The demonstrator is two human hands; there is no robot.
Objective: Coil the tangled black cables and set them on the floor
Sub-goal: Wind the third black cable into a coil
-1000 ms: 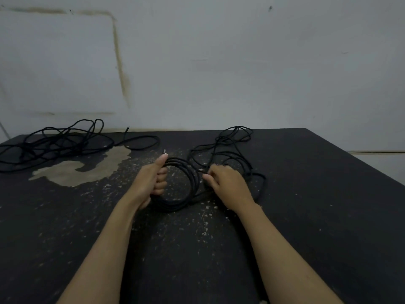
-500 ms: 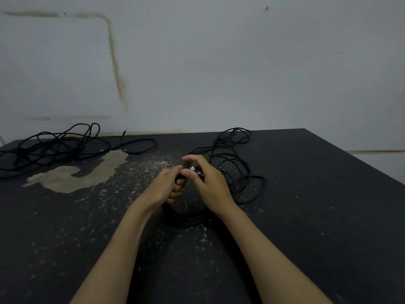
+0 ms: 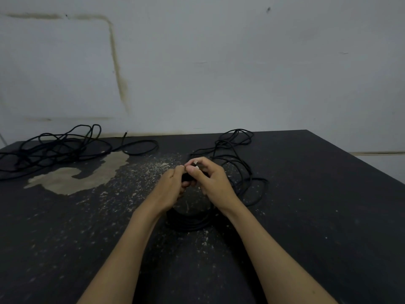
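A partly coiled black cable point(image 3: 188, 224) hangs in a loop below my hands at the middle of the dark table point(image 3: 317, 216). My left hand point(image 3: 169, 188) grips the top of the loop. Right against it, my right hand point(image 3: 210, 179) pinches the same cable at the top with thumb and fingertips. The loose rest of this cable point(image 3: 236, 148) lies tangled just behind and to the right of my hands. A second tangled black cable point(image 3: 57, 148) lies at the table's far left.
The tabletop has a worn pale patch point(image 3: 83, 174) left of centre and scattered flecks around my hands. A grey wall point(image 3: 219, 62) stands right behind the table. The table's right edge runs diagonally at the far right.
My hands came together at the top of the coil. The right hand left the coil's right side and now pinches the cable beside the left hand; the coil hangs lower, towards me.
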